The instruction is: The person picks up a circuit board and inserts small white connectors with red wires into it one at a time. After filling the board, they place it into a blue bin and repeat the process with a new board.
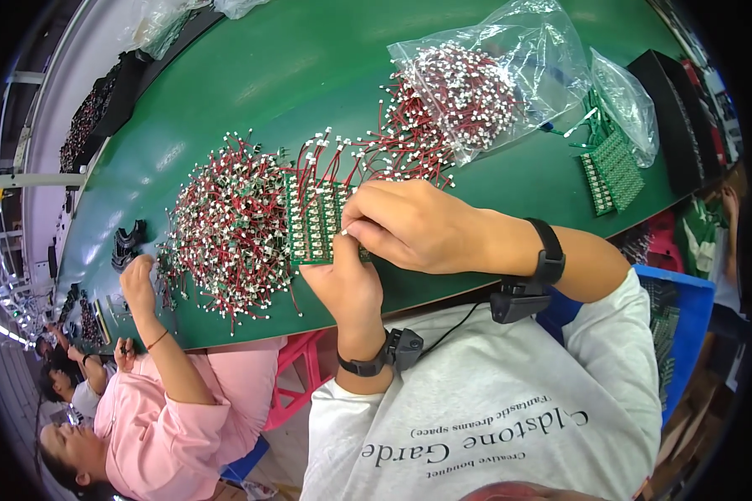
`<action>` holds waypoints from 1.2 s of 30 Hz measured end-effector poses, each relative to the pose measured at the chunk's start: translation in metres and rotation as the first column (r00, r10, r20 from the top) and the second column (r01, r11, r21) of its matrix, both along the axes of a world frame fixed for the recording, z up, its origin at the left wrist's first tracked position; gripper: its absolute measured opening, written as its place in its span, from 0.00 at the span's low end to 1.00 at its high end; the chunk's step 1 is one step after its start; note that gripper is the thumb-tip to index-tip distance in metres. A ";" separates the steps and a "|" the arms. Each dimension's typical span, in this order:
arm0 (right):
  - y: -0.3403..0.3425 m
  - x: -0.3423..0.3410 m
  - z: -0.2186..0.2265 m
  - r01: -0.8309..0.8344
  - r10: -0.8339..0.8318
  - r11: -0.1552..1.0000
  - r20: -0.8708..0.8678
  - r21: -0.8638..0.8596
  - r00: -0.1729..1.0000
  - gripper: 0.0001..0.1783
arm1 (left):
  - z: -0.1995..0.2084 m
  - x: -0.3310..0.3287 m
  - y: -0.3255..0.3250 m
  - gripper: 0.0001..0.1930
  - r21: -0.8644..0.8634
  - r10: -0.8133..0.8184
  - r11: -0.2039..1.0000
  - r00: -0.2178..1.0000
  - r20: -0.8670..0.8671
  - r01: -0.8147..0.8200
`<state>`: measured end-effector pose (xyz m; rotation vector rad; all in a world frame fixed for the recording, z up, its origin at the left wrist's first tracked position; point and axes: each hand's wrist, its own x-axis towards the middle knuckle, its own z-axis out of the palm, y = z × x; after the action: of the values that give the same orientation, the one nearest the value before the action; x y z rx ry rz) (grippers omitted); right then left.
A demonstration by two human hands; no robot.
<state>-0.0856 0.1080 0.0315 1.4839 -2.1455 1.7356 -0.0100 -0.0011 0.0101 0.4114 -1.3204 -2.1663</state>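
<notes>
A green panel of small circuit boards lies on the table in front of me, with several red-wired white connectors along its far edge. My left hand is closed at the panel's near right corner, thumb up, its other fingers mostly hidden. Over the panel's right side, my right hand pinches with finger and thumb. A tiny white piece, apparently a connector, shows at those fingertips. Left of the panel spreads a big heap of small boards with red wires. Beyond it to the right, loose red-wired connectors spill from a clear plastic bag.
More green panels lie at the right beside a black box. A blue crate with boards stands at my right side. To my left sits a co-worker in pink, one hand raised at the heap's edge near a black object.
</notes>
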 end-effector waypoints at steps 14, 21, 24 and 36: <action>0.001 -0.016 -0.001 0.092 -0.097 0.994 0.114 0.054 0.989 0.06 | -0.007 0.005 0.011 0.16 -0.166 -0.045 0.985 0.996 0.074 0.057; -0.002 -0.012 -0.007 0.170 -0.170 0.985 -0.001 0.025 0.985 0.06 | -0.005 0.004 0.017 0.15 -0.184 -0.056 0.981 0.998 0.035 0.061; -0.003 -0.011 -0.010 0.208 -0.204 0.977 -0.076 0.045 0.976 0.05 | -0.004 0.005 0.016 0.13 -0.181 -0.070 0.980 0.997 0.045 0.077; -0.004 -0.010 -0.009 0.206 -0.205 0.979 -0.114 0.003 0.972 0.05 | -0.003 0.004 0.014 0.09 -0.201 -0.052 0.978 0.997 0.050 0.061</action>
<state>-0.0959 0.1039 0.0226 1.2760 -2.1700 1.5340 -0.0056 0.0127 0.0068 0.3466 -1.5775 -2.0525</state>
